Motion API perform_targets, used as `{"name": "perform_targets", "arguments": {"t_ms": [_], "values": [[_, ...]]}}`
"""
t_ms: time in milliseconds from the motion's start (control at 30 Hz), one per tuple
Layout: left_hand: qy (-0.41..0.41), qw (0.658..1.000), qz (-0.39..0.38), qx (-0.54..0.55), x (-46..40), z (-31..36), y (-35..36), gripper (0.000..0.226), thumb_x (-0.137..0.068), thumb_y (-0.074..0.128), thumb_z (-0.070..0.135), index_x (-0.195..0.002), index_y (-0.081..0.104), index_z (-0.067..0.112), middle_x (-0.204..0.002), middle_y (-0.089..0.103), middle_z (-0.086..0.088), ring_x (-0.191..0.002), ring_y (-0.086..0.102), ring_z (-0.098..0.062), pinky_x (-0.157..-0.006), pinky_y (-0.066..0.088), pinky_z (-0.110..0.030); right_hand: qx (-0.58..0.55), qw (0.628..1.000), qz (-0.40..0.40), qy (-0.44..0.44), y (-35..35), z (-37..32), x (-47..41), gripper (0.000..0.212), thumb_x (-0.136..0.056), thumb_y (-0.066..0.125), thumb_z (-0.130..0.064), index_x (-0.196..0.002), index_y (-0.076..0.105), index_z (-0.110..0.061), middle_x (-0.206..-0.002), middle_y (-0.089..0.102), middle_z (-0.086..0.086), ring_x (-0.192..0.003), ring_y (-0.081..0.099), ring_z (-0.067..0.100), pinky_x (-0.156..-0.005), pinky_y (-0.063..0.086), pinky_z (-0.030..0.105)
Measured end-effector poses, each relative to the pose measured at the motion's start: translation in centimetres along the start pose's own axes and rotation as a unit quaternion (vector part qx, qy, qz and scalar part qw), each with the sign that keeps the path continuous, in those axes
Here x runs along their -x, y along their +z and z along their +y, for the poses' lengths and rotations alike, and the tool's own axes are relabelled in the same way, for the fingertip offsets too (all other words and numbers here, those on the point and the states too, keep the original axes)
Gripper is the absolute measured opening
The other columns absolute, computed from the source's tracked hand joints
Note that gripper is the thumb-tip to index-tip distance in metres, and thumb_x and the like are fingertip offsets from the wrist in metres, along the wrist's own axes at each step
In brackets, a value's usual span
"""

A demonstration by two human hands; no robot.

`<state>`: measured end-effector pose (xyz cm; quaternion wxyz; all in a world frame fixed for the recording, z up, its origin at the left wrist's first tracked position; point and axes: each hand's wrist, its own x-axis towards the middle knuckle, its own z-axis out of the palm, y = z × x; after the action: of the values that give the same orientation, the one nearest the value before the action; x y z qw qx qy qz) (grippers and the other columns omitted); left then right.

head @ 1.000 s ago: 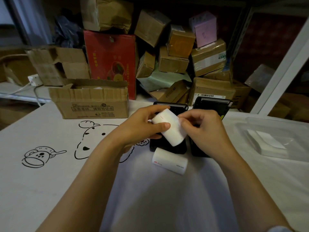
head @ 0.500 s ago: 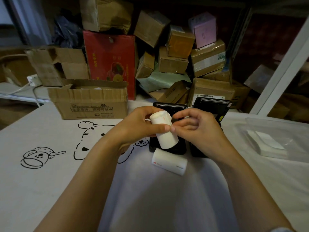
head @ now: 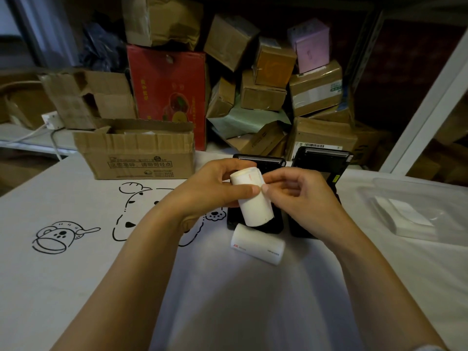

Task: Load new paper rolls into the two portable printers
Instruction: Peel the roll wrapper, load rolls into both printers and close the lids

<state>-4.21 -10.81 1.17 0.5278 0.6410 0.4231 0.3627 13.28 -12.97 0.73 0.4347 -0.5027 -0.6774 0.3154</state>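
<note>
My left hand [head: 215, 191] grips a white paper roll [head: 253, 201], held nearly upright above the left black printer [head: 258, 160]. My right hand [head: 301, 196] pinches the roll's loose edge at its right side with thumb and forefinger. The right black printer [head: 321, 160] stands just beside the left one, its lid raised; my right hand hides most of its body. A second white paper roll [head: 258, 247] lies on its side on the white cloth, in front of the left printer.
An open cardboard box [head: 136, 158] sits at the back left of the cloth with cartoon drawings [head: 63, 234]. A clear plastic tray [head: 425, 214] with white paper lies at the right. Stacked parcels [head: 268, 79] fill the back; a white shelf post [head: 430, 105] rises at the right.
The held roll has turned from slanted to nearly upright. My right hand slid from covering its side to pinching its edge beside my left thumb.
</note>
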Motion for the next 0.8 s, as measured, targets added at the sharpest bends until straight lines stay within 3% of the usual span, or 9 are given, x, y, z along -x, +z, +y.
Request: {"name": "perform_targets", "arguments": {"t_ms": [167, 333, 467, 633, 800], "values": [[-0.004, 1.0, 0.005, 0.005, 0.0, -0.1, -0.4, 0.052, -0.08, 0.07, 0.014, -0.128, 0.052, 0.025, -0.114, 0.063, -0.003, -0.104, 0.064, -0.017, -0.083, 0.057, -0.028, -0.047, 0.998, -0.038, -0.004, -0.1, -0.4, 0.3, 0.011, -0.081, 0.071, -0.019, -0.09, 0.07, -0.027, -0.078, 0.072, -0.021, -0.08, 0.066, -0.008, -0.063, 0.049, 0.007], [-0.005, 1.0, -0.002, 0.025, -0.1, -0.2, -0.4, 0.05, -0.084, 0.065, 0.008, -0.129, 0.051, 0.023, -0.114, 0.065, -0.005, -0.104, 0.064, -0.015, -0.082, 0.057, -0.024, -0.099, 0.992, 0.01, 0.076, -0.2, 0.3, -0.1, 0.016, -0.093, 0.058, -0.013, -0.085, 0.07, -0.021, -0.074, 0.073, -0.009, -0.071, 0.068, -0.002, -0.058, 0.053, 0.013], [-0.005, 1.0, -0.001, 0.024, -0.2, -0.3, -0.3, 0.043, -0.089, 0.06, 0.01, -0.128, 0.052, 0.026, -0.121, 0.06, -0.002, -0.107, 0.062, -0.014, -0.081, 0.057, -0.021, -0.097, 0.991, 0.016, 0.095, -0.2, 0.4, -0.1, 0.019, -0.095, 0.054, -0.017, -0.085, 0.07, -0.018, -0.076, 0.073, -0.005, -0.071, 0.069, 0.003, -0.067, 0.059, 0.023], [0.005, 1.0, 0.003, 0.019, -0.1, -0.1, -0.3, 0.043, -0.089, 0.059, 0.008, -0.128, 0.053, 0.026, -0.122, 0.058, 0.0, -0.106, 0.06, -0.013, -0.078, 0.057, -0.018, -0.079, 0.995, 0.0, 0.066, 0.1, -0.1, 0.0, 0.015, -0.095, 0.056, -0.02, -0.087, 0.067, -0.026, -0.081, 0.071, -0.014, -0.075, 0.066, -0.008, -0.057, 0.051, 0.009], [0.023, 0.998, 0.011, 0.057, 0.1, 0.2, -0.4, 0.042, -0.083, 0.066, 0.008, -0.121, 0.06, 0.023, -0.12, 0.061, -0.005, -0.104, 0.065, -0.016, -0.077, 0.058, -0.024, -0.104, 0.994, -0.035, 0.031, 0.0, -0.6, 0.3, 0.01, -0.091, 0.058, -0.029, -0.092, 0.068, -0.03, -0.082, 0.072, -0.018, -0.081, 0.066, -0.008, -0.061, 0.052, 0.01]]}}
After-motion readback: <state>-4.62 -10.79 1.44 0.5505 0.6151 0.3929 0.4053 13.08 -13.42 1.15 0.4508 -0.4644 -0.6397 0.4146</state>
